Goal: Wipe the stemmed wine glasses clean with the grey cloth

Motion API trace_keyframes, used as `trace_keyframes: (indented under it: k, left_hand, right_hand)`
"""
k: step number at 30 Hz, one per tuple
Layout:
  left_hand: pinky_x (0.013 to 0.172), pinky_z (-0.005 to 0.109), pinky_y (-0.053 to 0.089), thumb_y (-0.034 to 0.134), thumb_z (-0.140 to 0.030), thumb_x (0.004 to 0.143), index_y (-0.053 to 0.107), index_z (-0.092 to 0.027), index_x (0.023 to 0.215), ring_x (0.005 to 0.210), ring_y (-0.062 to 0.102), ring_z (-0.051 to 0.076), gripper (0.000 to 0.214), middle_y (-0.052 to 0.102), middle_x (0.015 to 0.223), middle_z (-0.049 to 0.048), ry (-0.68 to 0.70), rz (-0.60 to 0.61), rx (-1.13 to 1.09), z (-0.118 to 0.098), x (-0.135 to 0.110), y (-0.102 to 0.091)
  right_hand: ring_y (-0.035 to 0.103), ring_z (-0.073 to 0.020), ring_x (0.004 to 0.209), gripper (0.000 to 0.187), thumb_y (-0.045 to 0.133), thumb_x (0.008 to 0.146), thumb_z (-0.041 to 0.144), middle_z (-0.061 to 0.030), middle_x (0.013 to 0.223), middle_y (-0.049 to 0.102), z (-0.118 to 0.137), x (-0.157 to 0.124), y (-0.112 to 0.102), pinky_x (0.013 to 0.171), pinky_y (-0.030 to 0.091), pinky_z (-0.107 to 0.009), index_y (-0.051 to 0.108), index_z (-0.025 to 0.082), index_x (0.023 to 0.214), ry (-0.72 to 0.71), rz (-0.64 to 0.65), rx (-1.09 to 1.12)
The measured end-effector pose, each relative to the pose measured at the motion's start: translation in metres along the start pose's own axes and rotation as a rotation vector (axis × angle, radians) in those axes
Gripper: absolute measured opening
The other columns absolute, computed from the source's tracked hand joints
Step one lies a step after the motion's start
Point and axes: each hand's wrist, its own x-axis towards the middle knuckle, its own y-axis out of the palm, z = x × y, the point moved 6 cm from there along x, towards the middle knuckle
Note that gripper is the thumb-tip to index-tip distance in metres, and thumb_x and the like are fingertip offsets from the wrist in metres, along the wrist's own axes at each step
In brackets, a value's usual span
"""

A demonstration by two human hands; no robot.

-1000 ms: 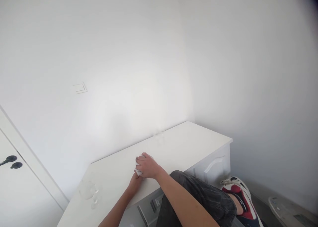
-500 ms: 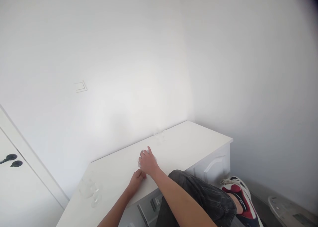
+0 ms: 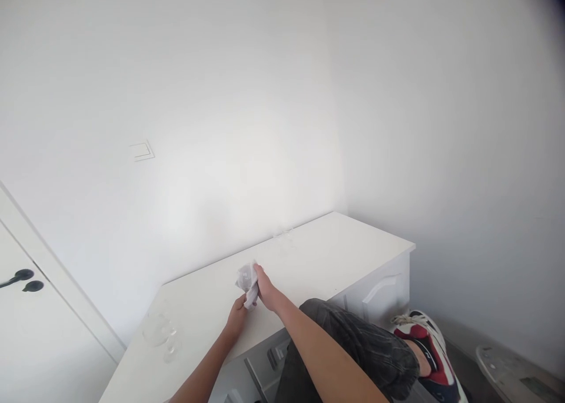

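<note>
A clear glass [image 3: 244, 276] wrapped in a white cloth [image 3: 251, 297] is gripped by the right hand [image 3: 265, 289], while the left hand [image 3: 237, 319] pinches the cloth's lower end. The glass could slip and break on the white cabinet top [image 3: 318, 256] if the grip through the cloth loosens.

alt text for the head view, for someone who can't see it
Two bare hands, left and right, hold a clear glass and a white cloth over a white cabinet top. More glasses stand at its left end.

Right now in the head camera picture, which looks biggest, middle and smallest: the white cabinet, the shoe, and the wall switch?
1. White cabinet, by far the largest.
2. Shoe, much smaller, though partly cut off and nearer the camera.
3. Wall switch, the smallest, but it is farther away, so its true size is unsure.
</note>
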Motion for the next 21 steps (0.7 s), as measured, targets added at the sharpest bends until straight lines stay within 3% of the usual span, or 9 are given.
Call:
trace_keyframes:
  k: [2,4,6,9,12,14,16,17,21]
  left_hand:
    - [0.094,0.043,0.047,0.057,-0.051,0.078,0.067,-0.019,0.079,0.095,0.063,0.03,0.033,0.074,0.088,0.0088,-0.001,-0.03,-0.022,-0.002,0.0,-0.003]
    - [0.097,0.043,0.048,0.058,-0.048,0.078,0.07,-0.018,0.083,0.096,0.065,0.03,0.032,0.077,0.093,0.0091,0.003,-0.055,-0.07,-0.002,0.0,-0.004]
    - [0.097,0.043,0.049,0.061,-0.047,0.08,0.073,-0.017,0.086,0.095,0.067,0.03,0.033,0.078,0.096,0.0093,-0.001,-0.065,-0.14,0.0,0.0,-0.004]
    - [0.098,0.043,0.051,0.066,-0.046,0.082,0.077,-0.017,0.091,0.096,0.068,0.03,0.032,0.08,0.1,0.0095,-0.021,-0.047,-0.234,0.004,-0.001,-0.003]
    - [0.1,0.044,0.051,0.07,-0.047,0.082,0.078,-0.017,0.098,0.098,0.069,0.03,0.035,0.08,0.103,0.0099,-0.038,-0.039,-0.269,0.004,-0.002,-0.004]
    - [0.098,0.043,0.05,0.069,-0.054,0.085,0.078,-0.016,0.099,0.098,0.068,0.03,0.041,0.079,0.103,0.0105,-0.05,-0.063,-0.258,0.004,-0.004,-0.008]
    - [0.094,0.041,0.05,0.066,-0.061,0.088,0.078,-0.016,0.1,0.096,0.067,0.029,0.048,0.079,0.102,0.0109,-0.062,-0.099,-0.248,0.004,-0.005,-0.011]
    - [0.092,0.04,0.05,0.066,-0.064,0.089,0.078,-0.016,0.101,0.095,0.066,0.029,0.051,0.078,0.101,0.0108,-0.069,-0.113,-0.252,0.005,-0.005,-0.011]
    - [0.088,0.038,0.049,0.069,-0.063,0.086,0.077,-0.015,0.103,0.09,0.065,0.026,0.051,0.078,0.097,0.0103,-0.099,-0.114,-0.279,0.009,-0.005,-0.011]
  right_hand:
    - [0.059,-0.0198,0.069,0.044,0.035,0.101,0.051,-0.0006,0.07,0.055,-0.001,-0.005,0.008,0.058,0.042,-0.027,0.063,0.017,0.109,0.005,0.073,0.019]
    - [0.06,-0.0171,0.079,0.028,0.055,0.091,0.033,-0.0001,0.08,0.062,0.004,-0.011,0.009,0.07,0.046,-0.026,0.063,0.019,0.113,-0.061,0.089,-0.055]
    - [0.062,-0.0168,0.09,0.034,0.064,0.083,0.021,-0.0009,0.096,0.068,0.007,-0.017,0.009,0.082,0.048,-0.028,0.064,0.021,0.117,-0.108,0.086,-0.193]
    - [0.064,-0.019,0.098,0.034,0.067,0.084,0.021,-0.004,0.109,0.07,0.008,-0.022,0.008,0.091,0.049,-0.032,0.065,0.021,0.118,-0.114,0.053,-0.38]
    - [0.065,-0.0195,0.103,0.03,0.064,0.094,0.037,-0.0055,0.112,0.071,0.006,-0.023,0.013,0.094,0.05,-0.032,0.065,0.021,0.12,-0.073,0.083,-0.328]
    - [0.066,-0.0197,0.1,0.042,0.042,0.105,0.049,-0.0072,0.104,0.071,0.005,-0.023,0.017,0.094,0.051,-0.032,0.067,0.018,0.116,-0.028,0.118,-0.223]
    - [0.066,-0.0202,0.096,0.056,0.021,0.107,0.045,-0.0085,0.095,0.07,0.006,-0.023,0.018,0.093,0.052,-0.032,0.067,0.015,0.11,-0.008,0.124,-0.172]
    - [0.066,-0.0203,0.095,0.055,0.02,0.106,0.042,-0.0086,0.094,0.07,0.007,-0.022,0.017,0.093,0.052,-0.032,0.067,0.014,0.108,-0.011,0.122,-0.176]
    - [0.065,-0.0204,0.104,0.03,0.057,0.093,0.031,-0.0068,0.106,0.072,0.007,-0.023,0.014,0.099,0.049,-0.032,0.068,0.018,0.117,-0.033,0.151,-0.249]
